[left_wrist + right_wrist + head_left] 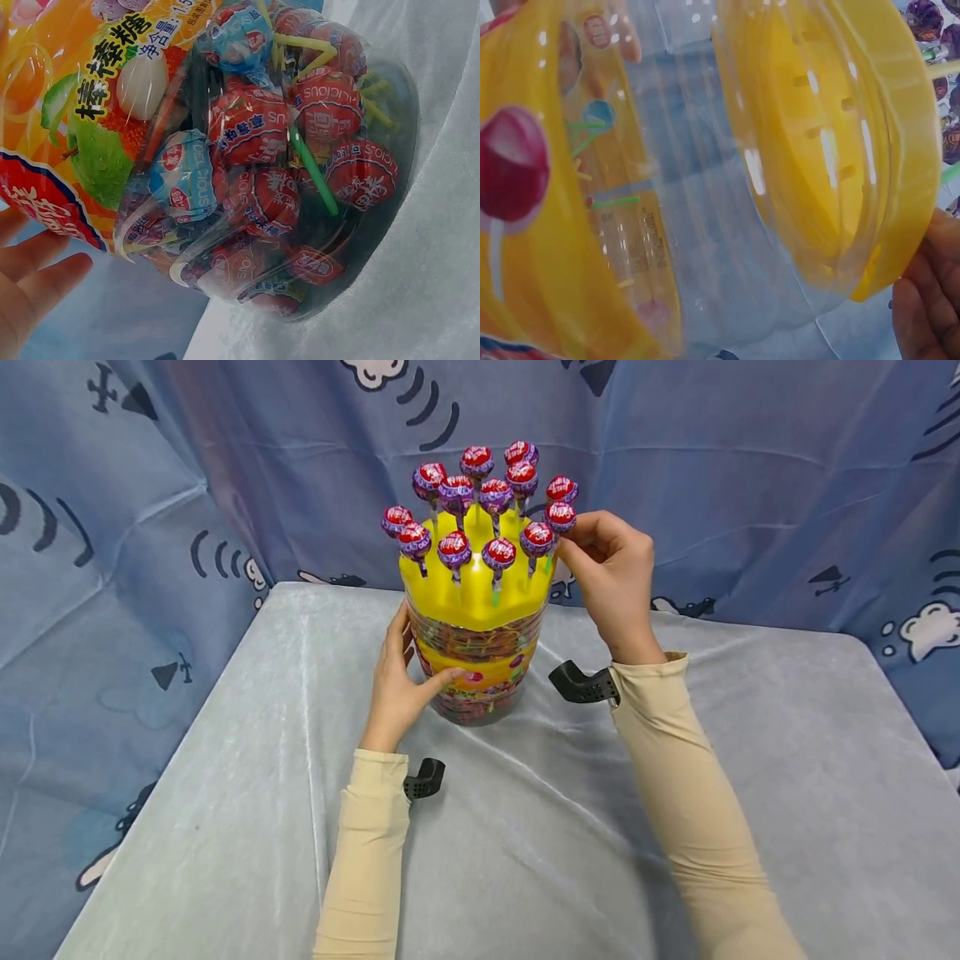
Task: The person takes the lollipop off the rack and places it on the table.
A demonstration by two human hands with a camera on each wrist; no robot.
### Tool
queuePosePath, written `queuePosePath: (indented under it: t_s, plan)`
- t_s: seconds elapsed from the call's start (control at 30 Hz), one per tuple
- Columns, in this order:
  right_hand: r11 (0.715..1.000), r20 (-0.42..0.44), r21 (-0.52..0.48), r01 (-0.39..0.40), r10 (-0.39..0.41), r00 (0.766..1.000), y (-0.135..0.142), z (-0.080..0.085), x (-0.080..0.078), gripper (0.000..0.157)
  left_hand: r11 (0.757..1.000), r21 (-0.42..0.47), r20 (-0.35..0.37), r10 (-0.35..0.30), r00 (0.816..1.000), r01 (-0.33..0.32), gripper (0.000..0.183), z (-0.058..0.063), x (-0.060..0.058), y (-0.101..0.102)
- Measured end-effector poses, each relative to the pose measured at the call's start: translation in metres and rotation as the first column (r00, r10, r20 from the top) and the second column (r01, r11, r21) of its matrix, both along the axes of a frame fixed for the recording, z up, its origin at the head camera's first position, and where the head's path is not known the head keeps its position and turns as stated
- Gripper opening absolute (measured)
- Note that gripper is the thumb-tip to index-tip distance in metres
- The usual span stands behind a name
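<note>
Closest in, along the bottom of the head view, two long beige sleeves (363,860), each with a black wrist mount (426,779) by the cuff. Beneath, a creased, pale grey tabletop (262,777). Next, the left hand (397,693), spread wide and curved round the left side of a clear jar (487,641), with its thumb across the front of the yellow label (498,672). For the jar, an upright stance on the tabletop, near the middle and towards the far edge. Low inside, wrapped candies (326,105) in red and blue, with green and yellow sticks among them. Up top, a bright yellow lid (480,602) bristling with lollipops (454,550) in red-and-purple wrappers. At the lid's right rim, the right hand (611,572), fingers curled in, thumb and forefinger pinched on one lollipop (560,517). Farthest back, a blue curtain (750,527) with white clouds and dark curved strokes.
</note>
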State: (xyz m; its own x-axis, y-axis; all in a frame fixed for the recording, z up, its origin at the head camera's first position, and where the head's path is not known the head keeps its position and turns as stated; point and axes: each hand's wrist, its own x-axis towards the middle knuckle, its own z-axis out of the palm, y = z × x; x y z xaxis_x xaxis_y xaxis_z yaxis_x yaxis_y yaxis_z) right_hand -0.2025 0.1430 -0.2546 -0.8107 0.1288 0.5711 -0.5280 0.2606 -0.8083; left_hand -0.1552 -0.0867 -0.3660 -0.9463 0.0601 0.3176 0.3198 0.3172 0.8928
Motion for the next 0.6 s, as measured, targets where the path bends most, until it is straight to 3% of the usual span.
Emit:
queuePosePath:
  t_s: [0.33, 0.6]
  plan:
    - [1.000, -0.023, -0.018, 0.019, -0.019, 1.000, -0.0038, -0.0002, -0.0003, 0.008, 1.000, 0.014, -0.012, -0.004, 1.000, 0.004, 0.097, -0.0002, -0.0008, 0.0002]
    - [0.999, -0.142, -0.043, -0.010, 0.004, 0.990, -0.0067, 0.0034, 0.0053, 0.009, 1.000, 0.018, -0.002, 0.006, 1.000, -0.006, 0.097, -0.0002, -0.0009, 0.0004]
